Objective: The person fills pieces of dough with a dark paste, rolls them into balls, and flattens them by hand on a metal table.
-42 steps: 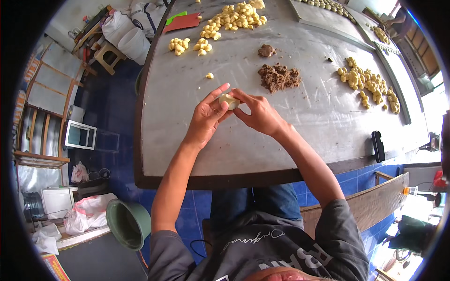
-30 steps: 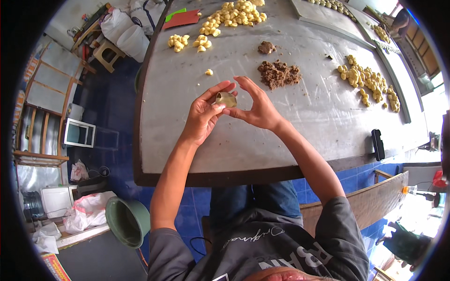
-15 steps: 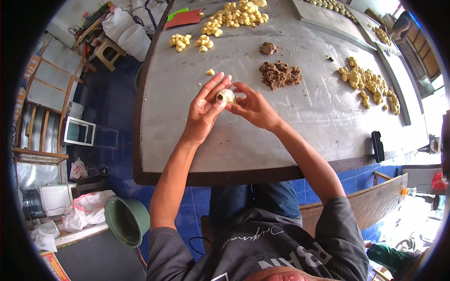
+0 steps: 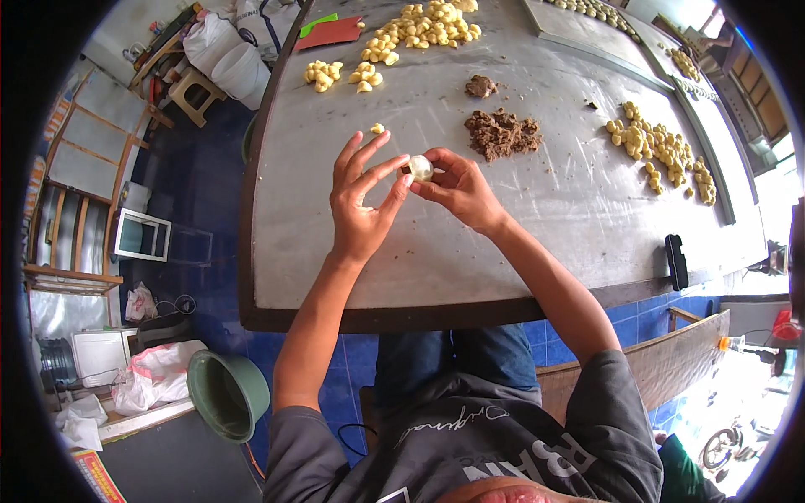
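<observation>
Holding pale dough piece (image 4: 423, 171) at twelve o'clock from torso (image 4: 474, 423): gripped in curled right hand (image 4: 461, 192), pinched lightly by half-open left hand (image 4: 360, 210). Probably enclosing dark filling (image 4: 407, 169); should call for sealing nine-o'clock end.

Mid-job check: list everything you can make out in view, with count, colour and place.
held dough piece: one, cream, between the hands
single dough piece: one, yellow, beyond left hand
piled dough pieces: too many to count, yellow, table's far left and right
filling clumps: two, brown, mid-table
flat sheets: two, red and green, table's far-left corner
elongated object: one, black, table's right side
table: one, grey, ahead
tub: one, green, lower left
stool: one, beige, upper left
bench: one, brown, right
background clutter: uncounted, mixed, both sides
shirt: one, dark grey, bottom
left hand: one, bare, at dough's left
right hand: one, bare, at dough's right
</observation>
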Demonstrator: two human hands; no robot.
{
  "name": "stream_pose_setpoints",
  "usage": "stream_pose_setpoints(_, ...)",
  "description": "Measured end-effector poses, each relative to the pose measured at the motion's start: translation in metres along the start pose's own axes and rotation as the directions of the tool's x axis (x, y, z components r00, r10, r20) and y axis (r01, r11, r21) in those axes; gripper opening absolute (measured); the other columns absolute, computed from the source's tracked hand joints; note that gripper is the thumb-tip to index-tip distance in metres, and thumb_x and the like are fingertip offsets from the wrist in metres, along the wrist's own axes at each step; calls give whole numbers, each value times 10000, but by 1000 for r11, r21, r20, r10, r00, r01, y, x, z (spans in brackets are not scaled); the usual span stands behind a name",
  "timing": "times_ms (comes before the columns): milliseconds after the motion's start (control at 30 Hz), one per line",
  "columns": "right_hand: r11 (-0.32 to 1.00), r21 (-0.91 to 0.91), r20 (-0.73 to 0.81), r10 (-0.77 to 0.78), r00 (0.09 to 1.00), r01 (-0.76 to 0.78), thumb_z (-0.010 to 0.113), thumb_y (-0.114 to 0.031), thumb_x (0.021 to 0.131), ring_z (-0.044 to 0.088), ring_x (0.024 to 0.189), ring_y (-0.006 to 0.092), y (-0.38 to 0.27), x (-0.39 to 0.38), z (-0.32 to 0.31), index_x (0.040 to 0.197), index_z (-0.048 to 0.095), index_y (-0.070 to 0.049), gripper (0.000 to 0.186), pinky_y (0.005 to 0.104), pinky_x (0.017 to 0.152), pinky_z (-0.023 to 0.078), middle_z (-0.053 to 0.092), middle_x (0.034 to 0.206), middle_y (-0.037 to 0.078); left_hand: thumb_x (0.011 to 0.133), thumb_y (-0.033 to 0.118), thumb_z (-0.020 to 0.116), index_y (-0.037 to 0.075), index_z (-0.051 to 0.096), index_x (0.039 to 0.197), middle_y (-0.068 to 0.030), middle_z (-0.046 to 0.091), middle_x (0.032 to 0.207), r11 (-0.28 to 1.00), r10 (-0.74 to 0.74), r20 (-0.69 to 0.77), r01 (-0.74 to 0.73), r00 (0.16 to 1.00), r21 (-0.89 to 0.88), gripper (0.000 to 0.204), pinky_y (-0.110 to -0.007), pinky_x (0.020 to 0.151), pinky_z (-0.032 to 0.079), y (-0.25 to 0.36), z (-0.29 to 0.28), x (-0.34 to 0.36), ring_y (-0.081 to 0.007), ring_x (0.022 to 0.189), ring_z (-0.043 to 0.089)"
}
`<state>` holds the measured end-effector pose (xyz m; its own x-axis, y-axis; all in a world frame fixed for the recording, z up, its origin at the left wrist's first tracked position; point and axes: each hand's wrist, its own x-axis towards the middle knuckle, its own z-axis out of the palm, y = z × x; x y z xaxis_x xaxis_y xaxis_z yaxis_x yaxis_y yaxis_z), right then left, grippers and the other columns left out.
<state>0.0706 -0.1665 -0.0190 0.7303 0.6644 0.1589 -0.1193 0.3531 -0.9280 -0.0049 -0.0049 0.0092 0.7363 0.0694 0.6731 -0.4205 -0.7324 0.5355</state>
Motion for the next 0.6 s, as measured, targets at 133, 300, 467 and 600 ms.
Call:
stream_pose_setpoints(133,999,-38,-17,14,1000,-14,706,-83,883,623,1010,127,-3,-1,3,1131,555,13,305,272,863,532,644,1069,58,797,114,752,137,754,991,-46,608,1297,983,115,-92,-100,989,157,195,-431,1077,372,0,-1,-1,-315,1307,437)
stream_pose_setpoints(300,998,-47,-54,29,998,-31,695,-32,878,618,1015,117,-4,-2,5,1135,569,14,290,274,886,517,642,1085,56,785,99,756,147,755,973,-43,615,1288,964,196,-96,-173,976,203,195,-429,1070,381,-2,-1,-4,-323,1301,440)
stream_pose_setpoints(467,995,-98,-72,3,997,-10,725,-104,872,633,1000,131,-3,-1,4,1117,589,27,309,274,852,538,657,1055,64,782,103,756,154,745,990,-45,610,1295,942,246,-55,-225,968,250,214,-435,1061,391,-1,-2,-5,-339,1294,442)
stream_pose_setpoints(600,996,-88,-59,-22,998,16,723,-104,873,635,997,130,-2,-1,2,1120,587,27,311,274,847,540,660,1051,63,787,114,753,171,746,1010,-58,592,1316,951,237,-108,-208,965,229,230,-445,1049,404,2,-1,-3,-337,1297,437)
